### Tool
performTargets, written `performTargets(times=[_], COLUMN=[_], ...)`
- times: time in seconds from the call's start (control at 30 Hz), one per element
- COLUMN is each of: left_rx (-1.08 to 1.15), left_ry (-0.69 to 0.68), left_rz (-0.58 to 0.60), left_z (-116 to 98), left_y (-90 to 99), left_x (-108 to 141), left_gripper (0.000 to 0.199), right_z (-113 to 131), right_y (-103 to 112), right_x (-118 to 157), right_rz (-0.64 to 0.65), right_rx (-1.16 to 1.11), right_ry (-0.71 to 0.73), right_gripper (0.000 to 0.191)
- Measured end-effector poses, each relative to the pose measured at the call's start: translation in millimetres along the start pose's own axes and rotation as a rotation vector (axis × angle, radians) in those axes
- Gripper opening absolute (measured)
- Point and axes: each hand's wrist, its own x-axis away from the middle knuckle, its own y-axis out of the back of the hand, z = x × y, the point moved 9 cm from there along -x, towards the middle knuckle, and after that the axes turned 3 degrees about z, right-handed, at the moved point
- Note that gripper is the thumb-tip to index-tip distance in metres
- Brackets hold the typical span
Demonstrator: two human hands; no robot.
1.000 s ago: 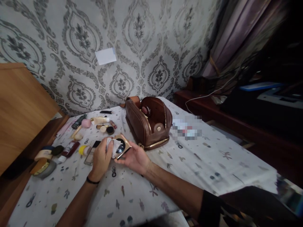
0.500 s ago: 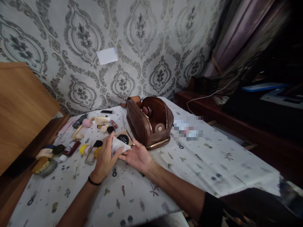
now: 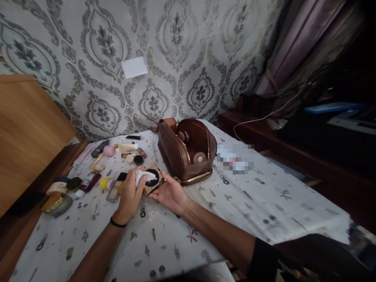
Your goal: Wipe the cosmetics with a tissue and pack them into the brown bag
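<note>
My left hand (image 3: 130,196), a black band on its wrist, pinches a crumpled white wipe (image 3: 141,177) and rests it on a makeup compact (image 3: 159,182). The compact is square and gold with a round black centre, partly covered by the wipe. My right hand (image 3: 174,197) is palm up and grips the compact by its edge from the right. Just behind the right hand stands a brown leather cosmetic bag (image 3: 172,156), unzipped, with a round pinkish item (image 3: 184,136) inside.
Bottles, tubes and jars lie left of my hands, among them a dark red bottle (image 3: 88,183), a glass bottle (image 3: 113,192), a pink jar (image 3: 109,150) and a stacked jar (image 3: 57,204). A wooden panel (image 3: 32,137) borders the left; a dark red desk (image 3: 252,129) with a cable stands right.
The wipe has shifted left over the compact, uncovering more of its gold frame. Both hands stay close together in nearly the same place.
</note>
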Motion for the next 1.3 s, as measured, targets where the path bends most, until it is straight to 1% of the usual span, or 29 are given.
performTargets(times=[0.17,0.3,0.4,0.5,0.6,0.67,0.7,0.8,0.9,0.97,1.07,1.17,1.23,1.3], left_rx=[0.099,0.152,0.145,0.13,0.137,0.138,0.133,0.124,0.173,0.221,0.278,0.307,0.318,0.325], left_ry=[0.073,0.07,0.066,0.003,-0.108,-0.144,-0.146,-0.115,-0.092,-0.097,-0.11,-0.07,-0.037,-0.017], left_rz=[-0.009,-0.028,-0.035,-0.008,0.08,0.128,0.13,0.076,0.039,0.047,0.059,0.04,0.017,0.003], left_z=[6.7,5.7,5.5,1.8,-4.1,-4.7,-4.0,-1.3,-2.5,-5.5,-9.5,-6.5,-2.0,2.1], left_y=[2.6,2.9,1.9,-1.1,-9.4,-14.6,-15.3,-11.1,-5.5,-3.9,-2.7,-0.5,1.9,3.8], left_x=[-0.7,-0.5,0.7,2.3,4.9,6.5,6.7,5.6,4.9,5.1,5.7,5.1,4.4,3.9], left_gripper=[0.035,0.038,0.043,0.051,0.068,0.078,0.079,0.068,0.057,0.053,0.048,0.042,0.041,0.041], right_z=[0.3,-1.3,0.5,2.6,3.6,2.0,0.7,-0.3,6.4,12.4,17.9,21.9,22.4,19.5], right_y=[1.6,3.2,2.8,2.0,0.5,-0.8,-0.9,0.3,2.9,4.3,4.0,2.1,2.9,6.7], right_x=[-0.6,-1.4,-1.4,-0.6,0.2,0.5,0.7,1.6,3.2,4.3,5.0,4.5,3.5,1.7], right_rz=[-0.024,-0.049,-0.059,-0.07,-0.063,-0.05,-0.047,-0.052,-0.073,-0.093,-0.114,-0.115,-0.115,-0.126], right_rx=[-0.036,-0.106,-0.164,-0.198,-0.17,-0.134,-0.12,-0.093,-0.043,0.013,0.117,0.186,0.195,0.187], right_ry=[0.025,0.009,0.024,0.044,0.05,0.031,0.016,0.007,0.075,0.137,0.196,0.237,0.229,0.175], right_gripper=[0.029,0.032,0.028,0.026,0.028,0.03,0.031,0.024,0.013,0.015,0.024,0.032,0.033,0.031])
